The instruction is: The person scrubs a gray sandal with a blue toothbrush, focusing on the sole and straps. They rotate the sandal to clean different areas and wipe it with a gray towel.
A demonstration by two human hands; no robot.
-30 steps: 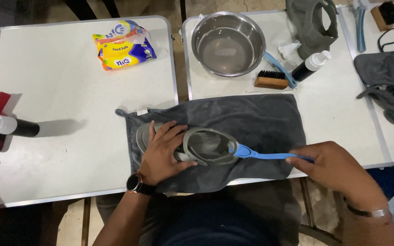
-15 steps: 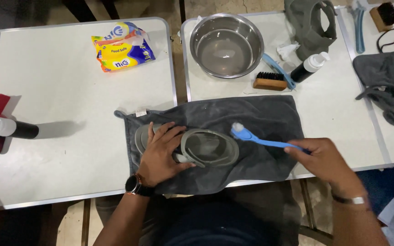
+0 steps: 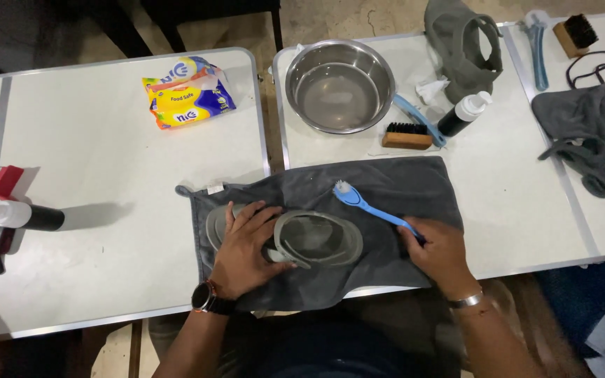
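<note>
1. I see the left hand [image 3: 246,245] pressed flat on a grey sandal [image 3: 302,238], fingers spread over its strap end, pinning it down rather than closing round it.
2. The sandal lies sole-up or strap-up, I cannot tell which, on a dark grey towel [image 3: 386,189] spread at lower centre of the frame, across the seam of the two white counters [image 3: 92,210].
3. The right hand [image 3: 439,255] has its grip closed on the handle end of a blue brush [image 3: 369,204]; the white bristle head points to the upper left, just above the sandal and resting on the towel.
4. Upper centre: a steel bowl [image 3: 339,85], with a wooden brush [image 3: 406,136] and a dark bottle with white cap [image 3: 462,115] just beside it.
5. Upper left: a yellow and blue packet [image 3: 187,93]. Far left edge: a black spray bottle [image 3: 19,213] lying on its side.
6. Right edge: a second grey cloth [image 3: 586,133], bunched.
</note>
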